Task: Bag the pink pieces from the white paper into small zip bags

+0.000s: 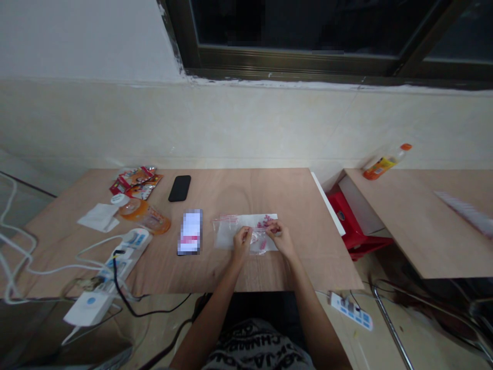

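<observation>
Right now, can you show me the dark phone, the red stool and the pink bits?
Dark phone (179,188): head view, middle of its face.
Red stool (352,228): head view, its side wall.
Pink bits (265,221): head view, the upper cluster.

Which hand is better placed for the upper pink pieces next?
Right hand, probably: its fingers are right by the upper pink pieces, while the left hand sits farther off, to their left.

A small clear bag (257,238) sits between the left hand (242,239) and right hand (279,236), near pink pieces (264,221) on white paper (246,220).
</observation>
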The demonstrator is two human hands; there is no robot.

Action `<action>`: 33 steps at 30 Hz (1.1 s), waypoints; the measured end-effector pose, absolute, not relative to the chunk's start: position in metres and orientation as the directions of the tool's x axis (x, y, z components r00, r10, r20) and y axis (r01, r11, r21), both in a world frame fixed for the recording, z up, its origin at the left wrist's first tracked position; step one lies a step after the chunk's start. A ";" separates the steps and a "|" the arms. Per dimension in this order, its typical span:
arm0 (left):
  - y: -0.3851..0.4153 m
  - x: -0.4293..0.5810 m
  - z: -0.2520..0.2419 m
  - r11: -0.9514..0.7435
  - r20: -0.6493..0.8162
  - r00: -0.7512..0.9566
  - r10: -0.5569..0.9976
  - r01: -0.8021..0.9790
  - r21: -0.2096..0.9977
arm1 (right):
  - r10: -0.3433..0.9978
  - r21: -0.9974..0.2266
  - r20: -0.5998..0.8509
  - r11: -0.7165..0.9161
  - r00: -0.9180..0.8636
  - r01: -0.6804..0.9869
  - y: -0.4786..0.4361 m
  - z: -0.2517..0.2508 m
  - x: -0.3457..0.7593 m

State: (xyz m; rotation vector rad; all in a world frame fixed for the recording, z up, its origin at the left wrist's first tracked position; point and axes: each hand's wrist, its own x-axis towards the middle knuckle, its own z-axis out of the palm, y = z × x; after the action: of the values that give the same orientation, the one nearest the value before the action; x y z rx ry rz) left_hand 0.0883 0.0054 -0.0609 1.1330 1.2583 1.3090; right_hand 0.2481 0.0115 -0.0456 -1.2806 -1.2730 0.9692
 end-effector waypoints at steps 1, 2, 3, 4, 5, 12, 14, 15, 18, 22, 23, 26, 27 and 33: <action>0.006 0.088 -0.062 -0.009 0.005 -0.104 0.995 -0.032 0.999 | 0.985 -0.982 0.128 0.110 0.111 0.152 0.011 -0.046 0.248; 0.006 0.088 -0.064 -0.009 0.006 -0.101 0.995 -0.028 1.000 | 0.985 -0.981 0.134 0.117 0.109 0.155 0.011 -0.045 0.247; 0.006 0.088 -0.065 -0.010 0.008 -0.098 0.995 -0.021 1.000 | 0.985 -0.980 0.138 0.121 0.100 0.158 0.011 -0.044 0.247; 0.006 0.088 -0.066 -0.011 0.010 -0.094 0.996 -0.013 1.000 | 0.987 -0.980 0.139 0.124 0.087 0.159 0.010 -0.043 0.247; 0.007 0.087 -0.067 -0.013 0.013 -0.091 0.996 -0.003 1.000 | 0.988 -0.979 0.140 0.127 0.071 0.158 0.010 -0.041 0.246; 0.006 0.087 -0.063 -0.028 0.030 -0.073 0.997 0.033 0.999 | 0.983 -0.971 0.182 0.180 0.002 0.160 0.014 -0.043 0.243; 0.006 0.087 -0.061 -0.036 0.039 -0.079 0.996 0.039 0.999 | 0.977 -0.958 0.213 0.207 0.008 0.200 0.016 -0.046 0.243; 0.006 0.087 -0.061 -0.038 0.041 -0.078 0.996 0.041 0.998 | 0.975 -0.950 0.223 0.217 0.005 0.225 0.016 -0.048 0.243; 0.006 0.088 -0.061 -0.036 0.038 -0.071 0.997 0.033 0.999 | 0.971 -0.927 0.236 0.237 -0.037 0.290 0.015 -0.051 0.243; 0.007 0.087 -0.067 -0.043 0.045 -0.063 0.997 0.035 0.998 | 0.960 -0.896 0.267 0.279 -0.084 0.344 0.014 -0.050 0.240; 0.008 0.087 -0.068 -0.045 0.047 -0.062 0.997 0.038 0.998 | 0.959 -0.891 0.269 0.282 -0.089 0.355 0.014 -0.049 0.239; 0.009 0.087 -0.070 -0.040 0.043 -0.077 0.996 0.044 0.998 | 0.963 -0.885 0.257 0.271 -0.087 0.379 0.015 -0.047 0.237; 0.009 0.087 -0.070 -0.035 0.038 -0.084 0.996 0.044 0.998 | 0.964 -0.884 0.254 0.267 -0.085 0.383 0.016 -0.046 0.236; 0.006 0.088 -0.060 -0.065 0.071 -0.067 0.995 0.078 0.995 | 0.960 -0.871 0.263 0.278 -0.092 0.405 0.015 -0.039 0.235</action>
State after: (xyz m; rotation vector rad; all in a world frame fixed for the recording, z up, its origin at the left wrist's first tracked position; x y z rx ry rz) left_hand 0.0879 0.0061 -0.0602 1.2826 1.2846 1.2747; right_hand 0.2352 0.0145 -0.0392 -1.2701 -1.6596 0.7855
